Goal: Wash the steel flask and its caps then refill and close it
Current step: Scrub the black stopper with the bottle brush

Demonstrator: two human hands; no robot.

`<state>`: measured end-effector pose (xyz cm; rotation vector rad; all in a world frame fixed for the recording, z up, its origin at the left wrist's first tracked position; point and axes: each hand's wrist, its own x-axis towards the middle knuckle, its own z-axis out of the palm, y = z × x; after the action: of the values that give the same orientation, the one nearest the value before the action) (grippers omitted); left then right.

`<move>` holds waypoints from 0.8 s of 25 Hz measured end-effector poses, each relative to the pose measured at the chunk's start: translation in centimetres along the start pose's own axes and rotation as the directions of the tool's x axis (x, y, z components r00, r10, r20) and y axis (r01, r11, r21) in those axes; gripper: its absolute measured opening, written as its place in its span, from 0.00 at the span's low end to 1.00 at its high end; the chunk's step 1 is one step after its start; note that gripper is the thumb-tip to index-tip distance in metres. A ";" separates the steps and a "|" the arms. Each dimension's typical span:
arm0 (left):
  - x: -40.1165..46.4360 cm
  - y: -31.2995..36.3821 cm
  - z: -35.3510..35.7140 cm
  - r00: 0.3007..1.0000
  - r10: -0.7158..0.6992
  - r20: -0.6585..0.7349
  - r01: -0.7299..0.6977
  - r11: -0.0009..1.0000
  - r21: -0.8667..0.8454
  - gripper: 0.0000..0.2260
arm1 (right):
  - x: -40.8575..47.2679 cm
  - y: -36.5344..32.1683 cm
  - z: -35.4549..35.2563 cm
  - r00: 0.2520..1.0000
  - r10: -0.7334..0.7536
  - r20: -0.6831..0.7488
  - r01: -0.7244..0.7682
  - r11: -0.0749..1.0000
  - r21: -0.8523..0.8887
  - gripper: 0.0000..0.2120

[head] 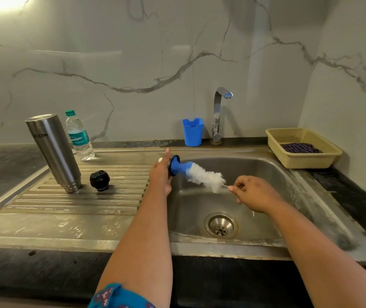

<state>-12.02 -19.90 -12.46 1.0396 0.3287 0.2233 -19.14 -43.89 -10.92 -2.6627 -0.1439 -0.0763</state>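
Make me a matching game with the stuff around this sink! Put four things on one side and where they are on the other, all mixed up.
Things:
1. steel flask
2. black cap
3. blue cup
4. bottle brush

Places:
A. on the ledge beside the tap
B. held over the sink basin
C. upside down on the drainboard
D. on the drainboard, just right of the flask

Pairs: 1-C, 2-D, 3-A, 4-B
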 end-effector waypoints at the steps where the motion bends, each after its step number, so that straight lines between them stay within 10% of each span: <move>1: 0.1 0.0 0.1 1.000 0.009 -0.003 -0.010 1.000 -0.021 0.12 | 0.2 0.0 0.0 1.000 -0.005 -0.012 0.005 0.999 -0.040 0.13; 3: -0.1 0.4 0.1 0.997 0.025 0.072 -0.019 0.997 -0.079 0.15 | 0.3 0.2 -0.5 0.978 0.072 0.197 -0.119 0.964 0.240 0.16; 6: -0.8 1.5 0.4 0.973 0.028 0.228 0.037 0.960 -0.276 0.14 | -0.6 0.0 -1.2 0.773 0.014 0.634 -0.534 0.553 0.640 0.16; 11: -0.6 1.3 -0.1 0.992 -0.016 0.124 0.057 0.941 -0.334 0.23 | -0.8 -0.5 -0.3 0.984 0.018 0.176 -0.107 0.855 0.508 0.13; 16: -0.9 1.1 -0.1 0.990 -0.109 0.090 0.127 0.965 -0.230 0.22 | -0.4 0.0 -1.7 0.935 -0.084 -0.343 0.062 0.995 -0.076 0.10; 18: -1.1 1.0 0.1 0.991 -0.110 0.082 0.123 0.976 -0.181 0.24 | -0.1 -0.1 -1.8 0.971 0.004 -0.239 -0.010 1.000 -0.026 0.13; 20: -1.2 1.2 0.0 0.990 -0.090 0.111 0.113 0.968 -0.223 0.22 | -0.6 -0.7 -1.4 0.961 0.164 0.222 -0.247 0.870 0.426 0.19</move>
<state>-13.11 -19.71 -11.22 0.8008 0.2577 0.1132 -19.84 -44.00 -9.41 -2.1974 0.0634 0.2416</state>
